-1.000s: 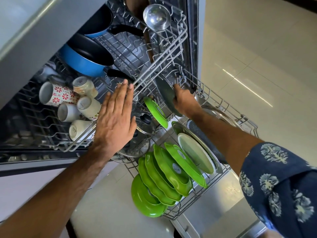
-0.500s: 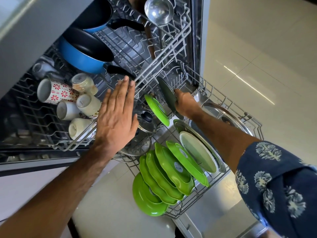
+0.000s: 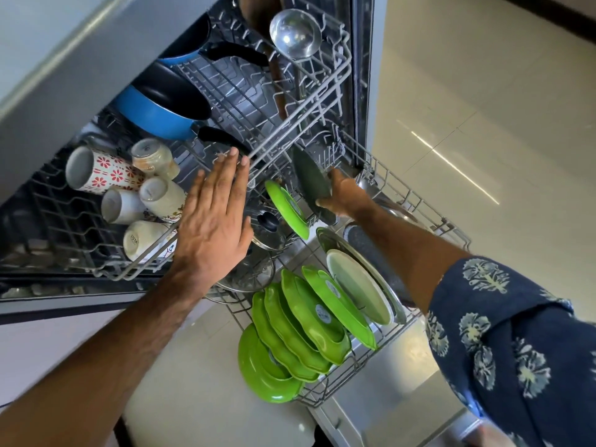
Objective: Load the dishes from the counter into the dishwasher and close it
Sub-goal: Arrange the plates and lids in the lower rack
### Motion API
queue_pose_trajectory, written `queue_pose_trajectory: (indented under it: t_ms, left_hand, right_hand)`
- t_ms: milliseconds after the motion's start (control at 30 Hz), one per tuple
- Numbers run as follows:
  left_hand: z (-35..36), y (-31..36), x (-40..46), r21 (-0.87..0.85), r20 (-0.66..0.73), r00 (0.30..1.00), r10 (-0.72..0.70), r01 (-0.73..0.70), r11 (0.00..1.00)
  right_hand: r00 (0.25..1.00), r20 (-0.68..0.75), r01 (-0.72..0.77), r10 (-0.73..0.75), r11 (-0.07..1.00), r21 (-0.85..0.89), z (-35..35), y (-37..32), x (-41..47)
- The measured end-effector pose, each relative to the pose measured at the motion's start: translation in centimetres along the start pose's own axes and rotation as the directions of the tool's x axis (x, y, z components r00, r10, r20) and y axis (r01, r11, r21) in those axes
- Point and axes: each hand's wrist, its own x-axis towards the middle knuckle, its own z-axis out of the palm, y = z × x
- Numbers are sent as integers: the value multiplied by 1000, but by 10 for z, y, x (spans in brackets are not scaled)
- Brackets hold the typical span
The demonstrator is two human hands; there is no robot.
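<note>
Pale floor tiles are shining beyond the dishwasher. I'm pressing my flat, straight-fingered left hand against the upper rack; five cups are lying just left of it. My right hand is gripping one dark plate above the lower rack, five green dishes sitting nearer me.

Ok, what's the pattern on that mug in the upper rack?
White with red flowers on the mug, clearest in the head view.

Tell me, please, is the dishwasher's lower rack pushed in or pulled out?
Pulled out: the lower rack with its green plates extends over the open door.
</note>
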Motion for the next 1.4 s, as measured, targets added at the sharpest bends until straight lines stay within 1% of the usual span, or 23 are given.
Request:
queue_pose_trajectory:
  t_ms: [133, 233, 300, 400, 500, 600, 733, 800, 900, 967, 1067, 1100, 1233, 1367, 1400]
  left_hand:
    - [-9, 1, -1, 3, 57, 998, 0, 0, 1000]
    - [-21, 5, -2, 40, 120, 993, -16, 11, 999]
    - [-33, 14, -6, 60, 178, 984, -16, 5, 998]
    - [-71, 40, -22, 62, 273, 961, -54, 38, 997]
    - [-128, 67, -44, 6, 339, 931, -134, 140, 990]
    - [-203, 84, -73, -65, 383, 893, -236, 281, 957]
    - [-295, 96, -137, -87, 414, 828, -379, 450, 889]
    - [-334, 96, -174, -95, 419, 789, -450, 530, 842]
    - [-387, 86, -251, -30, 445, 692, -569, 646, 763]
    - [-414, 76, -302, 1, 438, 638, -634, 704, 710]
    - [-455, 61, -395, 72, 404, 531, -744, 793, 605]
    - [-468, 55, -424, 94, 390, 493, -778, 819, 566]
    - [-510, 48, -554, 157, 342, 323, -883, 906, 392]
    - [-545, 50, -686, 219, 294, 187, -937, 941, 257]
    - [-553, 52, -724, 236, 292, 144, -946, 947, 217]
  right_hand:
    - [999, 26, 37, -35, 995, -97, -23, 3, -27]
    - [996, 10, 89, -88, 981, -175, -44, -1, -52]
    - [990, 20, 140, -139, 961, -239, -56, -5, -74]
    - [965, 91, 262, -246, 905, -335, -78, -19, -126]
    - [916, 161, 400, -368, 806, -435, -104, -43, -183]
    - [823, 280, 562, -495, 634, -532, -131, -86, -241]
    - [699, 432, 705, -570, 446, -551, -142, -152, -324]
    - [637, 473, 757, -608, 378, -533, -136, -186, -362]
    - [508, 537, 842, -673, 255, -476, -113, -251, -426]
    - [418, 572, 883, -706, 166, -440, -93, -289, -463]
    - [271, 630, 913, -728, -13, -408, -46, -347, -527]
    - [229, 646, 919, -728, -56, -390, -29, -365, -548]
    - [96, 687, 934, -721, -172, -312, 54, -422, -635]
    - [-13, 726, 945, -687, -247, -216, 146, -464, -716]
    - [-42, 730, 949, -682, -256, -184, 173, -474, -740]
